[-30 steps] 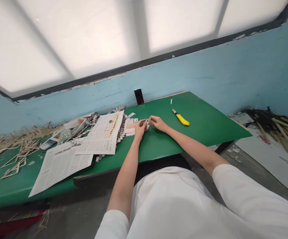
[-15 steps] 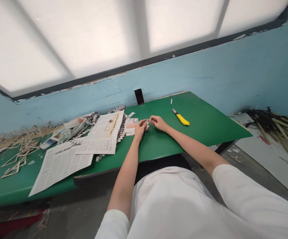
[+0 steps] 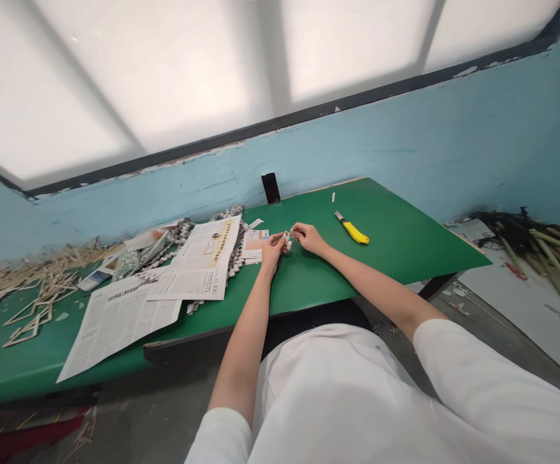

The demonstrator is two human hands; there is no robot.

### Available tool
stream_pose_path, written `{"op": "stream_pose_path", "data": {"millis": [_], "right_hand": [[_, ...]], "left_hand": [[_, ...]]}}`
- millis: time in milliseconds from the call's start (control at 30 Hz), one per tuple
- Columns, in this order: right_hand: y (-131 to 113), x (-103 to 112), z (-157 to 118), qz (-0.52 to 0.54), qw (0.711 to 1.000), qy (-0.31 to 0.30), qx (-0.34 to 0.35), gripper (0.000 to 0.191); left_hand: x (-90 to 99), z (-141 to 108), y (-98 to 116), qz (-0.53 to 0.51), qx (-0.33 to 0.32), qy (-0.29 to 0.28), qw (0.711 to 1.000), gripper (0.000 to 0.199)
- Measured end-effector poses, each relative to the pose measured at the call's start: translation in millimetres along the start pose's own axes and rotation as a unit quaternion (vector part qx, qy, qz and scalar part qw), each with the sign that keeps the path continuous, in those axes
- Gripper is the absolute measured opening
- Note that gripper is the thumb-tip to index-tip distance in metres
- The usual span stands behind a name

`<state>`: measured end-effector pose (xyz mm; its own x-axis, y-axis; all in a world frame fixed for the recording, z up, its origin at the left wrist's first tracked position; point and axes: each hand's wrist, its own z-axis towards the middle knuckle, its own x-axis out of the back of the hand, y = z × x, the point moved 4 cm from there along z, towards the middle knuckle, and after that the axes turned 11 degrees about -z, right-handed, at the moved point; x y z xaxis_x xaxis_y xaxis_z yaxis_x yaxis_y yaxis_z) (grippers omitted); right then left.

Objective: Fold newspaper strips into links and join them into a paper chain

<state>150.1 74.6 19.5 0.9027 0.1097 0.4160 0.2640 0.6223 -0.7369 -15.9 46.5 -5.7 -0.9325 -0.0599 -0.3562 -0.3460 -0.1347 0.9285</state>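
Note:
Over the green table, my left hand [image 3: 273, 248] is closed on a small folded-paper piece [image 3: 288, 242], whitish with darker print. My right hand [image 3: 308, 237] pinches at the upper right end of that piece, thumb and forefinger together; the exact grip is too small to make out. Just left of my left hand lies a stack of paper strips [image 3: 253, 251] with an orange-and-white printed sheet on it. A yellow-handled knife [image 3: 354, 232] rests on the table to the right, its blade toward the wall.
A dark phone [image 3: 270, 188] leans against the blue wall. Newspaper sheets [image 3: 202, 264] cover part of a woven paper chain [image 3: 235, 261] on the left. Farther left are thin wooden frames [image 3: 31, 316]. Bamboo sticks [image 3: 557, 258] lie at the far right. A small white strip [image 3: 333, 197] sits near the back edge.
My right hand's fingers have shifted slightly at the folded-paper piece, and the piece has turned a little. My left hand stays in nearly the same place.

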Motion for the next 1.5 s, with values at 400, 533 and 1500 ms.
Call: {"op": "stream_pose_path", "data": {"millis": [400, 533, 1500], "right_hand": [[-4, 3, -2, -0.041, 0.999, 0.008, 0.015, 0.021], [0, -1, -1, -0.01, 1.0, -0.012, 0.008, 0.026], [11, -9, 4, 0.109, 0.991, -0.044, -0.061, 0.031]], "left_hand": [[-5.4, -5, 5, 0.031, -0.023, -0.051, 0.998, 0.058], [-3.1, -4, 2, 0.005, 0.005, -0.012, 1.0, 0.056], [-10.3, -9, 6, -0.028, 0.016, -0.049, 0.998, 0.065]]}}
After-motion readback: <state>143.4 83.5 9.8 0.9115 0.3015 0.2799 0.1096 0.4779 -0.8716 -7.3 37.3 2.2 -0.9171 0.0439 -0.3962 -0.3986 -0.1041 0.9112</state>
